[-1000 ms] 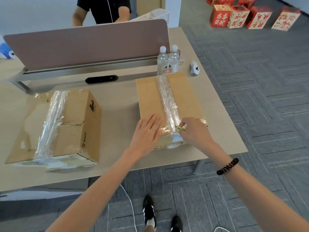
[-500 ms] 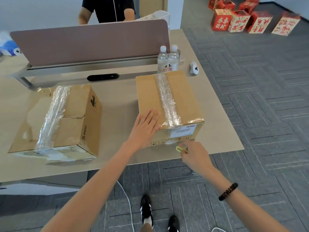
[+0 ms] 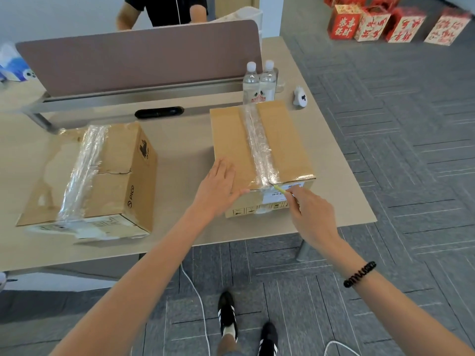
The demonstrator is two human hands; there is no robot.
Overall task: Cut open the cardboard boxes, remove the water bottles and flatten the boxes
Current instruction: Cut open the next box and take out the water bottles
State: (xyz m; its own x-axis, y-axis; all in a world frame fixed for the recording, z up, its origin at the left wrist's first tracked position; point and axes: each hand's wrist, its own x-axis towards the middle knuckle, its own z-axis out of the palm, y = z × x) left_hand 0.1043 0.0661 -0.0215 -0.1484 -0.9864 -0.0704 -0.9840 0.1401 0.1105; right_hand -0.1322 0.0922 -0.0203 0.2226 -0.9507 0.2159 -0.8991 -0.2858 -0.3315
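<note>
**Cutter tip at the taped front edge of the box**

Two closed cardboard boxes lie on the table (image 3: 180,150). The box on the right (image 3: 231,134) sits near the table's front right corner. A strip of clear tape (image 3: 258,147) runs down the middle of its top and over the front edge. The left hand (image 3: 218,187) lies flat on top of this box near its front left corner, fingers straight and gripping nothing. The right hand (image 3: 312,217), with a dark bracelet (image 3: 359,274) on its wrist, pinches a small yellow-green cutter (image 3: 281,190) between fingers and thumb. The cutter's tip meets the top front edge of the box just where the tape folds over, above a white label (image 3: 273,199) on the front face. The other box (image 3: 115,176) lies well apart to the left, also taped, its top dented and torn. Two water bottles (image 3: 251,84) stand upright side by side just behind the box on the right, by the end of a brown divider panel (image 3: 138,55). A small white object (image 3: 300,97) lies near them to the right, and a black oblong thing (image 3: 159,112) lies in front of the panel. A person (image 3: 164,9) in a dark top stands behind the panel. Red printed boxes (image 3: 372,23) sit on the grey floor (image 3: 398,150) beyond the table
</note>
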